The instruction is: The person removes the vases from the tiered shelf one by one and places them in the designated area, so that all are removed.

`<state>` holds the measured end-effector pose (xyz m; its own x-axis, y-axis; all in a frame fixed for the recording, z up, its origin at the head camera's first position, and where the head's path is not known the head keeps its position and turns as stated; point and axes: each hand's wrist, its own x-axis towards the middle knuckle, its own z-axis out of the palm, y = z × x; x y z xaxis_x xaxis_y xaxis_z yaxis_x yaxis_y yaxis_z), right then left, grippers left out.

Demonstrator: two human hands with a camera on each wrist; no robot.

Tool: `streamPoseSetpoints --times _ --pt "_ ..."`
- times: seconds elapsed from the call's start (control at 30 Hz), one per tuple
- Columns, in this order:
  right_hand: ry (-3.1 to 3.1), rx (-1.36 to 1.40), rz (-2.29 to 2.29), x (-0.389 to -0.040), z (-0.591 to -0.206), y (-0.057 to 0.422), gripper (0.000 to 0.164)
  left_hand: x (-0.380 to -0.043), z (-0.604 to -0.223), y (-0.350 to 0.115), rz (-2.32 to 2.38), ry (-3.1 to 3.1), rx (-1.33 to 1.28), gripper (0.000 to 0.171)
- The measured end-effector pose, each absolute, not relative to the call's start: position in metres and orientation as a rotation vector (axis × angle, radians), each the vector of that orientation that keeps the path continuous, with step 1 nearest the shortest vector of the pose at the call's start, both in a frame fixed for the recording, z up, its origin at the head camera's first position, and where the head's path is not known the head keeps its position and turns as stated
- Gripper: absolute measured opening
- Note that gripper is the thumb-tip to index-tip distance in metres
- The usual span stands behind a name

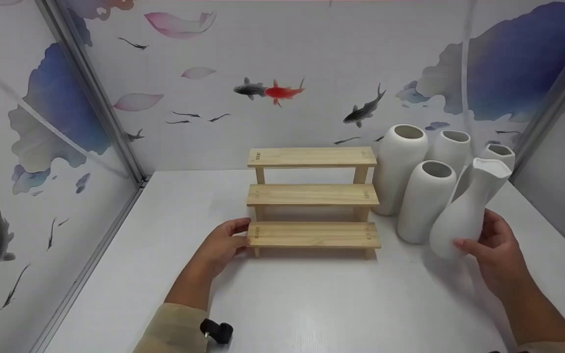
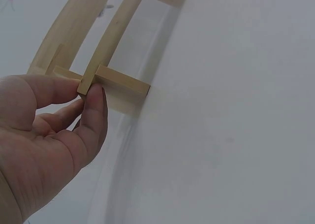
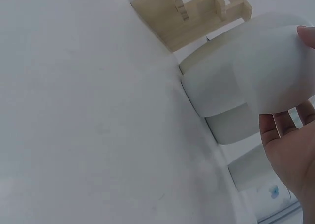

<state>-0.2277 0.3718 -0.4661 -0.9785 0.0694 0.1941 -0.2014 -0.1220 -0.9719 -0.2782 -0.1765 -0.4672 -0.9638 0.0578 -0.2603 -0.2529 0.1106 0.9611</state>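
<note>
My left hand [image 1: 219, 246] pinches the left end of the lowest step of a three-tier wooden stand [image 1: 312, 234]. In the left wrist view, thumb and fingers of that hand [image 2: 59, 130] meet around the board's end [image 2: 91, 76]. On the right, my right hand [image 1: 503, 255] grips a white vase [image 1: 456, 230] by its round body. This vase has a narrow neck and a wavy rim, and its top leans to the right. The right wrist view shows the vase's smooth belly [image 3: 275, 66] between thumb and fingers, overlapping other vases behind it.
Behind the held vase stand several white vases: a tall round one [image 1: 400, 166], a shorter one [image 1: 424, 206] and others at the back right [image 1: 451, 147]. They crowd the stand's right side. Printed wall panels [image 1: 282, 39] with metal edges enclose the white table [image 1: 174, 206].
</note>
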Motion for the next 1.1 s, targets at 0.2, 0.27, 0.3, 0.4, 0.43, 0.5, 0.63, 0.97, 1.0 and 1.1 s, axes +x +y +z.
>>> streamPoseSetpoints --times 0.2,0.27,0.3,0.4,0.43,0.5,0.63,0.97,1.0,1.1 --pt "-1.932 0.090 2.229 -0.238 -0.471 0.385 0.070 -0.279 -0.469 -0.176 1.947 2.158 -0.204 0.057" --pt "-1.936 0.079 2.220 -0.241 -0.472 0.388 0.070 -0.279 -0.469 -0.176 1.945 2.160 -0.210 0.057" --pt "-1.941 0.075 2.215 -0.242 -0.473 0.390 0.070 -0.279 -0.469 -0.176 1.946 2.158 -0.209 0.057" --pt "-1.965 0.036 2.193 -0.247 -0.476 0.396 0.071 -0.279 -0.468 -0.175 1.942 2.159 -0.208 0.057" --pt "-1.973 0.018 2.188 -0.250 -0.477 0.397 0.071 -0.278 -0.468 -0.176 1.942 2.156 -0.208 0.057" --pt "-2.002 -0.025 2.176 -0.254 -0.479 0.401 0.072 -0.278 -0.467 -0.176 1.944 2.152 -0.201 0.057" --pt "-2.089 -0.130 2.147 -0.263 -0.481 0.405 0.080 -0.277 -0.466 -0.177 1.950 2.144 -0.183 0.057" --pt "-2.291 -0.170 2.025 -0.274 -0.483 0.411 0.092 -0.276 -0.465 -0.176 1.940 2.145 -0.207 0.059" --pt "-2.302 -0.170 2.019 -0.275 -0.484 0.411 0.092 -0.276 -0.465 -0.176 1.941 2.144 -0.208 0.059" --pt "-2.339 -0.194 2.000 -0.277 -0.485 0.414 0.095 -0.277 -0.465 -0.175 1.939 2.149 -0.221 0.059"
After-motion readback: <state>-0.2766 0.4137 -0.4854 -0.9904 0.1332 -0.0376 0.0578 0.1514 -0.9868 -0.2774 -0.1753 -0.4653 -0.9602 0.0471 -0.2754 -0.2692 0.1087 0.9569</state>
